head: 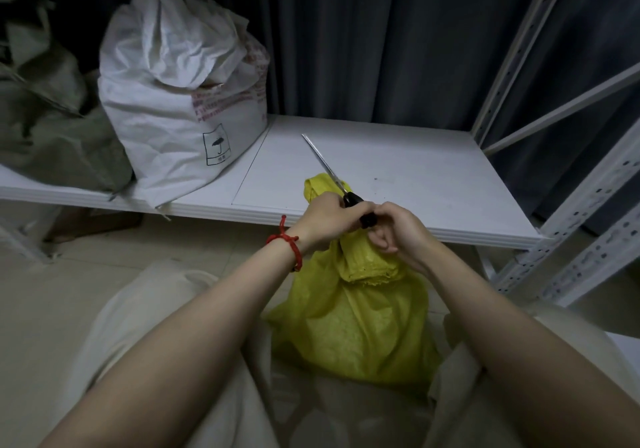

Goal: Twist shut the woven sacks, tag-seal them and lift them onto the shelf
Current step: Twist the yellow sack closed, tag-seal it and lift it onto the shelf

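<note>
A yellow woven sack (353, 323) stands on the floor between my knees, its neck gathered and twisted, with the top flap (317, 184) poking up above my hands. My left hand (327, 221), a red cord at its wrist, grips the twisted neck. Close against it, my right hand (394, 231) has its fingers curled round the black end of a seal tie (366, 221). The tie's long pale strip (322, 160) sticks out up and to the left over the white shelf board (398, 170).
On the shelf's left part stands a white woven sack (180, 101) with a tied top, and a grey-green sack (52, 129) lies beside it. Perforated white shelf uprights (588, 212) rise at the right. A dark curtain hangs behind.
</note>
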